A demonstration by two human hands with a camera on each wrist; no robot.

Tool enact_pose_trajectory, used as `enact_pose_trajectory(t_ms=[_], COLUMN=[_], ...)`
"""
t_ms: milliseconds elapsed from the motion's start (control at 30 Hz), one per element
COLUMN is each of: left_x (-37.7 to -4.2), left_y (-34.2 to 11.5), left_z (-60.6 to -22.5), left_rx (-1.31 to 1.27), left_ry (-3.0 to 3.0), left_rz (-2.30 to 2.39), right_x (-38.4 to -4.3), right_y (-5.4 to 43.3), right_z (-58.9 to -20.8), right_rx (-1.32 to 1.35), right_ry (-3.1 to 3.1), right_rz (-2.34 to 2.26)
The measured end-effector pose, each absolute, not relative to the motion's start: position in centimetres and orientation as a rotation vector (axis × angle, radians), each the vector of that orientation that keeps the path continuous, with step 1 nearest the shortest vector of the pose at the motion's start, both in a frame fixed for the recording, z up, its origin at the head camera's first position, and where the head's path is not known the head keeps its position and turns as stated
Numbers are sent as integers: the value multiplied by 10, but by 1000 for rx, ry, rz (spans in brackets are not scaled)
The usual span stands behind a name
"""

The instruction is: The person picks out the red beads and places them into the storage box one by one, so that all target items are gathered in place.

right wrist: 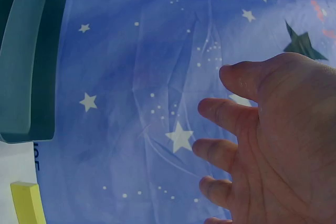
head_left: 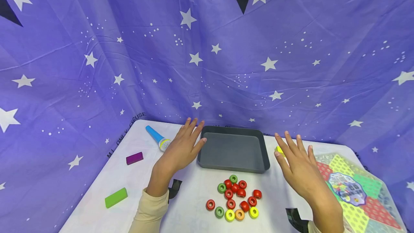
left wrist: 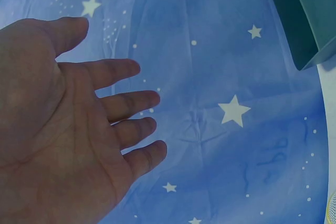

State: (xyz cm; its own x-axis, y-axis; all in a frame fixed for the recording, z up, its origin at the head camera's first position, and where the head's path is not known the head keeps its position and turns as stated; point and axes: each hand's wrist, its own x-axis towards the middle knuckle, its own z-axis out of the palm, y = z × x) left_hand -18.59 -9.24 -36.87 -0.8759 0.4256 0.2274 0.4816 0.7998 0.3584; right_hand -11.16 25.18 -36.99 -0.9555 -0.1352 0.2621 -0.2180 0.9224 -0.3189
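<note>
My left hand (head_left: 182, 148) is raised at the left edge of a dark grey tray (head_left: 233, 170), its fingers spread and holding nothing. On the tray's other side my right hand (head_left: 300, 170) hovers with fingers apart, also holding nothing. It partly covers a yellow block (head_left: 279, 150), which shows better in the right wrist view as a yellow block (right wrist: 28, 203). In front of the tray lie several loose beads: red beads (head_left: 240, 192), green beads (head_left: 219, 212), yellow beads (head_left: 230, 215) and an orange bead (head_left: 239, 214).
A blue toy microphone (head_left: 154, 134) lies behind my left hand. Further left are a purple block (head_left: 134, 158) and a green block (head_left: 116, 197). At the right sits a clear package with a colourful patterned sheet (head_left: 372, 186). A purple starry cloth (head_left: 226, 82) hangs behind the white table (head_left: 97, 222).
</note>
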Motion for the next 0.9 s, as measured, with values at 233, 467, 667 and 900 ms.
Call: enact_pose_trajectory(t_ms=[233,467,667,900], left_x=[-183,-190,-205,-220], left_y=[-92,-97,-106,-108], left_z=[-368,-369,-393,-430], left_rx=[-730,-746,-748,-551], left_ry=[-2880,-2888,-2886,-2901], left_rz=[-616,-756,-1105,-1427], right_x=[-109,-110,-102,-86], right_y=[252,253,261,273], right_z=[-369,-360,-357,-388], right_rx=[268,287,241,253], right_ry=[-2854,-2821,-2755,-2724], right_rz=[523,545,633,755])
